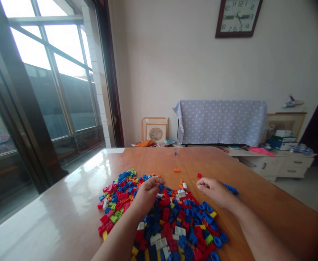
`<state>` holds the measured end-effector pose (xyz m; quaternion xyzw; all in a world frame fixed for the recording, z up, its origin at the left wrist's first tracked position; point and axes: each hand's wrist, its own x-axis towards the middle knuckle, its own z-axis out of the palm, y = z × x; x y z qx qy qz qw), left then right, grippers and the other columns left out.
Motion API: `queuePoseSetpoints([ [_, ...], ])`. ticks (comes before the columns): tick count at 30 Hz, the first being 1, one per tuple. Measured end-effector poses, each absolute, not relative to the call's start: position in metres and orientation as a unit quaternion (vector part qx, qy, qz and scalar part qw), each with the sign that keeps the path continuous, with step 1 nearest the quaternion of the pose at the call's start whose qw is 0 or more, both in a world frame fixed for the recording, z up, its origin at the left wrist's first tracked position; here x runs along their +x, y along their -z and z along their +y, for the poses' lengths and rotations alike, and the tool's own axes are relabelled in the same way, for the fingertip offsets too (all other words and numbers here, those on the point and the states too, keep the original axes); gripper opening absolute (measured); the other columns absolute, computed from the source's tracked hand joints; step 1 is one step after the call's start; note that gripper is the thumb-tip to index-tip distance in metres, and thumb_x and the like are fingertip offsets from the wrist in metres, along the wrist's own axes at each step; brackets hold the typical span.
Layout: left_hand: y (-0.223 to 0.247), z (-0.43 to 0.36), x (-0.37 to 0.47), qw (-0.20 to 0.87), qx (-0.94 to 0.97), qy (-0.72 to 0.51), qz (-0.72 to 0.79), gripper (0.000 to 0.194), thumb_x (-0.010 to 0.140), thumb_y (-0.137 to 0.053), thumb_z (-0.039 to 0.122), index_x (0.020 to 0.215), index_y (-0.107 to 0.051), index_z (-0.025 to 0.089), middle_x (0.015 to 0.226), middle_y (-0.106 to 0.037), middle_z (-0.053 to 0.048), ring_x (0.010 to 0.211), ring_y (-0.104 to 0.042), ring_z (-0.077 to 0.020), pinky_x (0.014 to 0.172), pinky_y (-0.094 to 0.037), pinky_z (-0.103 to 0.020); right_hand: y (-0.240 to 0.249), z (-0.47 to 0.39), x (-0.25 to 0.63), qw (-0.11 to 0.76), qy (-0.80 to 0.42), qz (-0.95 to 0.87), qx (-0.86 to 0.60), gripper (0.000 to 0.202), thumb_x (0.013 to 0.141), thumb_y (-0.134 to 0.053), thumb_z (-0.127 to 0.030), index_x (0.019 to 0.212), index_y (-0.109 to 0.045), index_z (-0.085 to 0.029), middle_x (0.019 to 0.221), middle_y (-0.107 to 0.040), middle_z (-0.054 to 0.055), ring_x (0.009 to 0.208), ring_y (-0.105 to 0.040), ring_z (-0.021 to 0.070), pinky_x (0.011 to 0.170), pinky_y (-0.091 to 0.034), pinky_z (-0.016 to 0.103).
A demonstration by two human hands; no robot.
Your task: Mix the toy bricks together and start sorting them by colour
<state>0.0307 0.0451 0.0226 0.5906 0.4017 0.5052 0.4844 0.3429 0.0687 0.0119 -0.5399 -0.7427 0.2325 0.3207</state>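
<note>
A large heap of toy building bricks (173, 231), mostly red and blue with some white, green, yellow and orange, spreads over the wooden table (259, 214). Above the heap's far part, my left hand (148, 190) is closed in a pinch, with a small blue brick (161, 187) at its fingertips. To the right of the heap, my right hand (210, 189) has its fingers curled together over the tabletop. Whatever those fingers may hold is hidden. Beyond the right wrist lies a group of studded blue pieces (231, 188), partly covered by the forearm.
A red brick (199, 175), an orange brick (176, 170) and a small blue piece (175, 153) lie apart toward the table's far edge. Blue ring-shaped pieces (223, 237) edge the heap at right. Behind stand a cloth-covered object (221, 121) and a white cabinet (286, 166).
</note>
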Motion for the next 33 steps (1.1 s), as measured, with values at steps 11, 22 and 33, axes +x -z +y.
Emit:
queuePoseSetpoints([
  [11, -0.040, 0.016, 0.061, 0.560, 0.604, -0.451, 0.343, 0.030, 0.079, -0.071, 0.037, 0.094, -0.053, 0.019, 0.070, -0.057, 0.005, 0.062, -0.050, -0.0090, 0.059, -0.036, -0.020, -0.047, 0.009, 0.262, 0.354, -0.304, -0.782, -0.413, 0.035, 0.082, -0.073, -0.037, 0.115, -0.070, -0.026, 0.090, -0.065, 0.000, 0.076, -0.059, 0.0140, 0.069, -0.047, 0.025],
  [22, -0.038, 0.021, 0.056, 0.505, 0.627, -0.446, 0.391, 0.050, 0.083, -0.070, 0.052, 0.116, -0.053, 0.019, 0.082, -0.061, 0.001, 0.071, -0.055, -0.0125, 0.065, -0.042, -0.024, -0.040, 0.043, 0.315, 0.379, -0.182, -0.735, -0.532, 0.011, 0.080, -0.061, -0.023, 0.091, -0.064, -0.021, 0.076, -0.062, -0.003, 0.066, -0.054, 0.0121, 0.061, -0.040, 0.022],
  [33, -0.033, 0.032, 0.044, 0.394, 0.681, -0.427, 0.447, 0.039, 0.084, -0.064, 0.054, 0.099, -0.065, 0.017, 0.084, -0.063, 0.000, 0.072, -0.053, -0.0137, 0.066, -0.043, -0.023, -0.001, 0.082, 0.405, 0.193, -0.112, -0.668, -0.710, 0.010, 0.066, -0.070, -0.021, 0.076, -0.069, -0.022, 0.079, -0.068, 0.000, 0.070, -0.056, 0.0138, 0.059, -0.030, 0.024],
])
